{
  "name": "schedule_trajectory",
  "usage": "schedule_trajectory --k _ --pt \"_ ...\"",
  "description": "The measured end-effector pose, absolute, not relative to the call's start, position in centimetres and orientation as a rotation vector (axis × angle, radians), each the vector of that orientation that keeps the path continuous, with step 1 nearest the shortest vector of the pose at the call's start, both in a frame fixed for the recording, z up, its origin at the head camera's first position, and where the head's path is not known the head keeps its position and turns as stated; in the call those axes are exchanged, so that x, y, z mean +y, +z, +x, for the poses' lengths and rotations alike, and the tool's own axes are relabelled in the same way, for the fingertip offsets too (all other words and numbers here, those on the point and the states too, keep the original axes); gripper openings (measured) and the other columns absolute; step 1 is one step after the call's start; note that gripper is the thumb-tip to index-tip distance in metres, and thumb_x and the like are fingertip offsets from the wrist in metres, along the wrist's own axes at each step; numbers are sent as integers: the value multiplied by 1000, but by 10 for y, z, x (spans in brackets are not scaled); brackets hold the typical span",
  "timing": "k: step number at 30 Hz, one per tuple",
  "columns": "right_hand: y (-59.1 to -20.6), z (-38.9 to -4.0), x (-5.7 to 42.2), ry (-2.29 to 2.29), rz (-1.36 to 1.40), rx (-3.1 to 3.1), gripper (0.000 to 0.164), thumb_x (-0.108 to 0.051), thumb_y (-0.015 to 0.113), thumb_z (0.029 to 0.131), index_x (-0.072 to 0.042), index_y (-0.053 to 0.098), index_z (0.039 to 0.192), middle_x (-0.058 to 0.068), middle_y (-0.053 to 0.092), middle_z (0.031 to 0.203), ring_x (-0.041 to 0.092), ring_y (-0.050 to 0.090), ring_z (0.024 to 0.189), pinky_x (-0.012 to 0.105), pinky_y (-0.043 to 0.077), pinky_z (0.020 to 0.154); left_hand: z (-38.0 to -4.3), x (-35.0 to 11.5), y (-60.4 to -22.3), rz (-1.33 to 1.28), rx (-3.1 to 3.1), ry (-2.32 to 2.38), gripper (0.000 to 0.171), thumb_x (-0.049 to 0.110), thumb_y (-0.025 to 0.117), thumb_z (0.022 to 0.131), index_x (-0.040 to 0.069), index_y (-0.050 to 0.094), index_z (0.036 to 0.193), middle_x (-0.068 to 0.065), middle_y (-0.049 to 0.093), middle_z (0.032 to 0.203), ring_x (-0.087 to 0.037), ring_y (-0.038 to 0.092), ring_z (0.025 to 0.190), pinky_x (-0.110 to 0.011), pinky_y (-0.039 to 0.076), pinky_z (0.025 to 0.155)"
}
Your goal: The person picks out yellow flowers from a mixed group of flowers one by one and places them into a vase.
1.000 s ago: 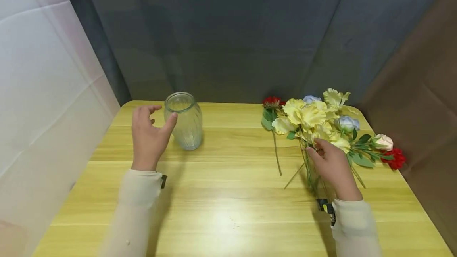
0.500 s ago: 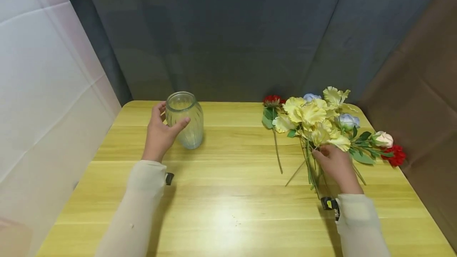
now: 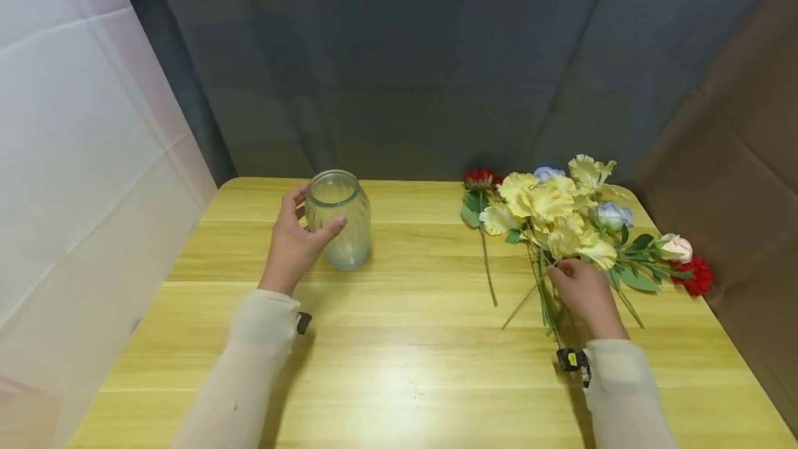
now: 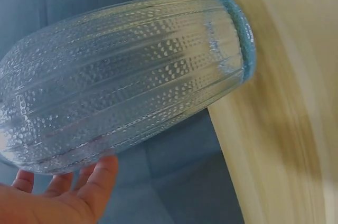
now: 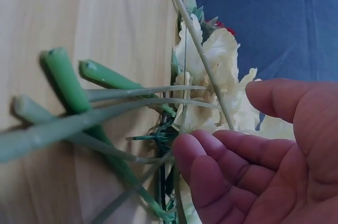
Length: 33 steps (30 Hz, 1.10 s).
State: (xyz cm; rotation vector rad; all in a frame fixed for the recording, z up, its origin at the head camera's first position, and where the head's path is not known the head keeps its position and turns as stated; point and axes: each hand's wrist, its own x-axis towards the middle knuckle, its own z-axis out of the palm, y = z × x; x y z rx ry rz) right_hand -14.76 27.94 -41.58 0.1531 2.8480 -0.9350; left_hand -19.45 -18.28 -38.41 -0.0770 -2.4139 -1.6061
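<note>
My left hand [image 3: 293, 248] holds the clear ribbed glass vase [image 3: 350, 227] from its left side, thumb across the front and fingers behind. In the left wrist view, fingertips touch the textured vase [image 4: 127, 76]; the thumb is out of sight. The vase is upright; whether its base touches the table I cannot tell. My right hand [image 3: 586, 295] is at the stems below the yellow flowers [image 3: 548, 203]. In the right wrist view, the thumb and bent fingers of the right hand [image 5: 264, 166] stand apart, with a thin stem [image 5: 203, 57] running behind the gap.
Left of the yellow flowers lies a single red flower [image 3: 480, 180] with its stem. Blue flowers [image 3: 612, 215], a pale pink rose [image 3: 675, 248] and another red flower [image 3: 695, 277] lie right. A grey curtain [image 3: 399, 75] hangs behind the wooden table [image 3: 399, 338].
My left hand has moved right and taken hold of the vase, which has shifted slightly right and nearer. My right hand has moved slightly lower among the stems, its fingers less visible.
</note>
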Motion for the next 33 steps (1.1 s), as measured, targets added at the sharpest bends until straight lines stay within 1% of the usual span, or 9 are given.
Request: schedule_trajectory --k 5,9,12,15,17,23,25,31,33 --pt "-420 -149 278 -958 174 2836 70 -51 37 97 7 41 135 32 44 134 46 44 116 61 42 90 -180 -172 -382 -129 -2456 -1613 89 49 74 74 17 28 143 -4 36 143 -23 34 127 -53 36 102" --pt "-423 -150 278 -998 199 2849 64 -48 39 97 5 45 132 32 49 129 44 48 111 60 45 86 -161 -159 -370 -180 -2471 -1631 84 40 74 78 13 28 143 -10 37 142 -26 35 126 -54 36 102" --pt "-426 -152 277 -1013 218 2867 55 -45 41 97 3 53 122 27 59 110 37 56 89 50 49 71 -147 -150 -361 -222 -2464 -1643 80 32 74 80 9 29 142 -15 38 141 -28 36 124 -55 36 102" --pt "-429 -154 277 -1049 234 2872 44 -40 44 97 1 58 109 18 62 87 27 55 68 39 45 55 -139 -144 -359 -240 -2459 -1650 78 29 74 80 8 30 141 -16 38 140 -28 37 123 -55 36 101" --pt "-431 -155 277 -1088 246 2862 40 -38 45 97 -1 59 104 15 62 81 24 53 61 36 42 51 -135 -141 -359 -250 -2460 -1652 78 28 74 80 7 30 140 -17 38 139 -28 36 123 -56 37 101" --pt "-438 -157 274 -1179 327 2847 39 -37 45 97 -2 59 108 17 64 97 22 60 71 35 47 55 -130 -137 -360 -280 -2438 -1662 76 27 76 78 8 32 138 -17 40 137 -27 38 120 -57 39 99" --pt "-440 -157 272 -1196 351 2854 38 -37 44 98 -3 59 107 17 63 97 22 61 73 34 48 55 -129 -136 -361 -290 -2430 -1665 75 26 76 78 9 33 137 -16 40 136 -26 38 120 -58 39 98" --pt "-443 -158 269 -1230 359 2887 33 -34 44 98 -5 57 88 14 62 81 25 62 70 34 45 50 -125 -133 -365 -292 -2414 -1671 74 25 76 78 9 33 136 -16 40 136 -26 37 121 -59 38 98" --pt "-442 -159 269 -1257 351 2882 33 -33 43 98 -5 55 85 14 61 76 25 62 69 35 45 50 -124 -132 -364 -299 -2408 -1675 74 24 76 78 8 33 136 -16 39 136 -27 37 121 -59 38 97"
